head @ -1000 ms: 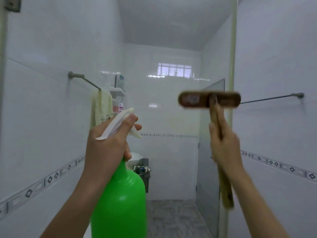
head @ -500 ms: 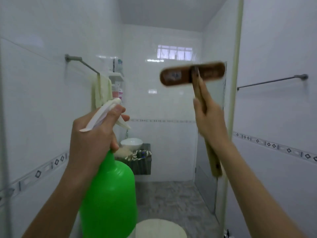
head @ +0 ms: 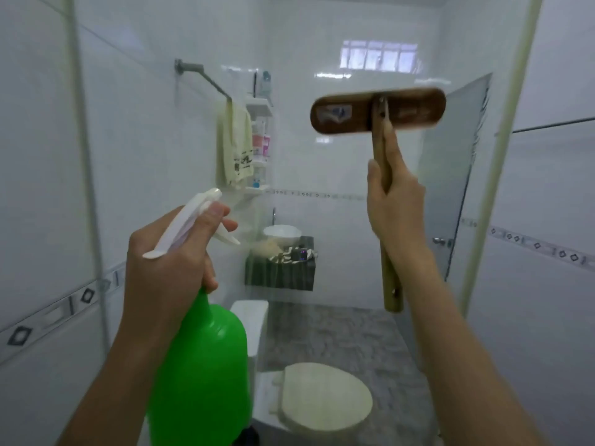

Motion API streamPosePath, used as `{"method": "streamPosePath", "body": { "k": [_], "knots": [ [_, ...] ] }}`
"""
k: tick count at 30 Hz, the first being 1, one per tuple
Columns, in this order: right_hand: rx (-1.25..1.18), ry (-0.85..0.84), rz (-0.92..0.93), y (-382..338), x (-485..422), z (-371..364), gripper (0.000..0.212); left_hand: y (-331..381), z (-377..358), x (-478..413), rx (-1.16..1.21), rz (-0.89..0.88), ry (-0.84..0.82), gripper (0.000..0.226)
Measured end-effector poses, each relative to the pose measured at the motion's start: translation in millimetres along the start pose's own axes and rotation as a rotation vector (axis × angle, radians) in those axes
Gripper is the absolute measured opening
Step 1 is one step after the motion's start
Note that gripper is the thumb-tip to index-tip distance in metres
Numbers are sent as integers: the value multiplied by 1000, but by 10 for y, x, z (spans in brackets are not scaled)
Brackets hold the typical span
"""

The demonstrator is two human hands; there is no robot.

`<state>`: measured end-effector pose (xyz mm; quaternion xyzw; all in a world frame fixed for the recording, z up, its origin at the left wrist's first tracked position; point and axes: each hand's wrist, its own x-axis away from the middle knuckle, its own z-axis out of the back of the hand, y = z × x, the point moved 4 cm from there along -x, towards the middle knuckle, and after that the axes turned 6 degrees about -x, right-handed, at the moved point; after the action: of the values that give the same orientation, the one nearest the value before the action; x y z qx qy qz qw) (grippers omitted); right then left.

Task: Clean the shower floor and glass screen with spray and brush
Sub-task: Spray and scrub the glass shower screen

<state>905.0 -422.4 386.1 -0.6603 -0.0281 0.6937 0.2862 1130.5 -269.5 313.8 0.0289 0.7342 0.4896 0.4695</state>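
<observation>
Clear glass shower screen (head: 135, 156), pale-framed, fills the view from its left edge to its right edge. Whether it is wet yet cannot be told.
- Risk: a hard knock from wood on the pane, or cleaner left streaking if it dries before it is scrubbed.

Grey mottled floor (head: 347, 336) shows beyond the glass; the shower floor underfoot is out of view.
- Risk: runoff makes the footing slick while both hands are occupied and nothing is free to catch a fall.

Green plastic spray bottle with white trigger head (head: 206, 365), low and left of centre, its nozzle angled up toward the screen.
- The left hand (head: 167, 262) is wrapped round the neck, with one finger on the trigger.
- Risk: at this range mist could bounce back toward the face, and a wet neck could slip in a one-handed grip.

Brown long-headed wooden brush (head: 376, 111), raised near the screen's upper right and blurred. Contact with the glass cannot be told.
- The right hand (head: 392, 201) is clenched round the handle at mid-length, with the lower end hanging free.
- Risk: a tilted head would scrape an edge instead of the bristles.
</observation>
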Motion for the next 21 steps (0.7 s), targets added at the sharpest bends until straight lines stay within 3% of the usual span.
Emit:
{"method": "streamPosePath", "body": {
  "k": [3, 8, 14, 18, 21],
  "knots": [
    [24, -84, 16, 13, 320, -201, 56, 4, 119, 113, 21, -1, 58, 21],
    [-22, -305, -107, 62, 1659, -540, 61, -63, 279, 203, 7, 35, 84, 20],
    [-111, -216, -83, -259, 1197, -1064, 58, -57, 547, 209, -55, 47, 155, 24],
    [-137, -250, -186, -156, 1779, -1156, 55, -91, 804, 241, -61, 54, 206, 24],
    [-145, -282, -96, -351, 1532, -1336, 58, -146, 955, 274, -95, 71, 221, 23]
  ]
}}
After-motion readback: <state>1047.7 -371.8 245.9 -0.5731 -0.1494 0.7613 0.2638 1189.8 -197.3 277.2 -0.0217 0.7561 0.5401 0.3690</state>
